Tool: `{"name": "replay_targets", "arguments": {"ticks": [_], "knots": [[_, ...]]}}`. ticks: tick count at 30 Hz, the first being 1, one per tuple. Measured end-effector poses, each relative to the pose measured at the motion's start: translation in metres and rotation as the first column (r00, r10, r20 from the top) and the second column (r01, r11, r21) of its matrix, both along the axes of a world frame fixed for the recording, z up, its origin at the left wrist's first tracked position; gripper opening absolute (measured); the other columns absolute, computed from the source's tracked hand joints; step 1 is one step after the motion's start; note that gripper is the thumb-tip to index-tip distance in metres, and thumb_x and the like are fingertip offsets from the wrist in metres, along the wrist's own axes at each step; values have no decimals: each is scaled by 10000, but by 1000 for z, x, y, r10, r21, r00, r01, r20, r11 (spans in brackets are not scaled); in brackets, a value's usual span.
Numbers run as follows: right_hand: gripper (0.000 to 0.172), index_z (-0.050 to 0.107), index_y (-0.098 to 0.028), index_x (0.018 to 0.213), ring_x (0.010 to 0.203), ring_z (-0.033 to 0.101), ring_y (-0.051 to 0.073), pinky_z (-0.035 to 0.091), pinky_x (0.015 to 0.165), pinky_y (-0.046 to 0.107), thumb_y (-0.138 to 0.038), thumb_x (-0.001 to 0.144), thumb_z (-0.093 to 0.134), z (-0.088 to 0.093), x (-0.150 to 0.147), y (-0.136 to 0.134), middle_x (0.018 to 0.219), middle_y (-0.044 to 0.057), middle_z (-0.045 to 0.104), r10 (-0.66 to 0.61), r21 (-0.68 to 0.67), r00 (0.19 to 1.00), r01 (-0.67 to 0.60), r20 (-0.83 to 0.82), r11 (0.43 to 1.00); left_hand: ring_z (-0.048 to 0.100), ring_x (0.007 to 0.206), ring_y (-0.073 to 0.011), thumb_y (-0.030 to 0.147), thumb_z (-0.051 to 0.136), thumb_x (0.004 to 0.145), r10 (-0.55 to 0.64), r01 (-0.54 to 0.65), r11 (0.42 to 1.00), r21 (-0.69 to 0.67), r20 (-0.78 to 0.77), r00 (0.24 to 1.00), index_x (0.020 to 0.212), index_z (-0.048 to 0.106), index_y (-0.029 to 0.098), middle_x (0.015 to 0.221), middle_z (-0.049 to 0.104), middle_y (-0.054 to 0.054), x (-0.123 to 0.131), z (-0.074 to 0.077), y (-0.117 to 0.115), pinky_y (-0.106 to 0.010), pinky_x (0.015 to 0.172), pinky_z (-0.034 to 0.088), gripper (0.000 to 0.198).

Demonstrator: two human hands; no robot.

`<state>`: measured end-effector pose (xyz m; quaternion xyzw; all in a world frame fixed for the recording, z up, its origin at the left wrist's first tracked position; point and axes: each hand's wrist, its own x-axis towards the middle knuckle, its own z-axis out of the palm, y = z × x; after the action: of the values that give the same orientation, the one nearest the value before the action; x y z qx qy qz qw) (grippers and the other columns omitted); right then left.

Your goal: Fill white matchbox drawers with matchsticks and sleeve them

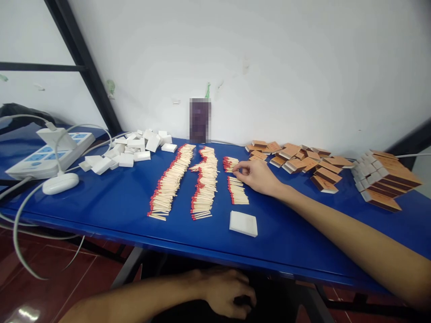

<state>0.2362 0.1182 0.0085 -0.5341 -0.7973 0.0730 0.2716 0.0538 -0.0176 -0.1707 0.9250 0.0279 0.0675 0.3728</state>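
Note:
My right hand (257, 176) reaches over the table, thumb and index finger pinched on a match at the short column's gap. Above the fingertips lies one group of red-headed matches (230, 163); below them lies another row of matches (238, 192). A white matchbox tray (243, 223) sits nearer the table's front edge. To the left run two long columns, one of matches (172, 181) and another of matches (205, 184), heads pointing left. My left hand (230, 291) rests below the table edge on my lap, fingers loosely bent and apart, holding nothing visible.
White matchbox trays (136, 146) are heaped at the back left. Matchbox sleeves (298, 157) lie scattered at the back right, beside stacked matchboxes (385, 179). A power strip (50, 157) with white cables and a white oval device (60, 183) occupies the left end.

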Motion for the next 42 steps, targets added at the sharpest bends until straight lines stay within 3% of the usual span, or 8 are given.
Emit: {"name": "replay_targets", "arguments": {"ticks": [15, 27, 33, 42], "knots": [[293, 780, -122, 929, 479, 415, 112, 320, 554, 269, -231, 811, 535, 2, 1, -1, 505, -27, 493, 4, -45, 999, -3, 32, 999, 605, 719, -147, 242, 673, 812, 11, -11, 1000, -6, -10, 1000, 1006, 679, 196, 816, 616, -6, 0, -4, -1, -210, 641, 478, 199], [250, 728, -132, 789, 481, 404, 106, 314, 539, 270, -313, 802, 556, 8, 1, -4, 516, -26, 507, 43, -137, 999, -42, -1, 990, 595, 692, -141, 241, 674, 808, 10, -10, 1000, 16, -17, 1000, 1002, 680, 186, 788, 612, -1, 0, -2, -1, -204, 609, 459, 202], [284, 740, -131, 835, 487, 403, 112, 313, 513, 270, -364, 803, 582, 6, 7, -3, 514, -28, 492, 38, -177, 996, -51, -77, 983, 593, 677, -141, 254, 686, 804, 16, -15, 1000, 27, -33, 999, 1002, 680, 191, 771, 609, 1, 1, -2, -1, -204, 588, 450, 208], [294, 755, -118, 856, 488, 418, 117, 333, 559, 277, -333, 841, 554, 2, 1, 0, 496, -26, 493, -31, -44, 999, 30, -33, 999, 589, 670, -129, 233, 706, 795, 14, -13, 1000, 27, -33, 999, 1013, 683, 183, 796, 614, 2, 0, 1, -2, -193, 589, 451, 225]]}}
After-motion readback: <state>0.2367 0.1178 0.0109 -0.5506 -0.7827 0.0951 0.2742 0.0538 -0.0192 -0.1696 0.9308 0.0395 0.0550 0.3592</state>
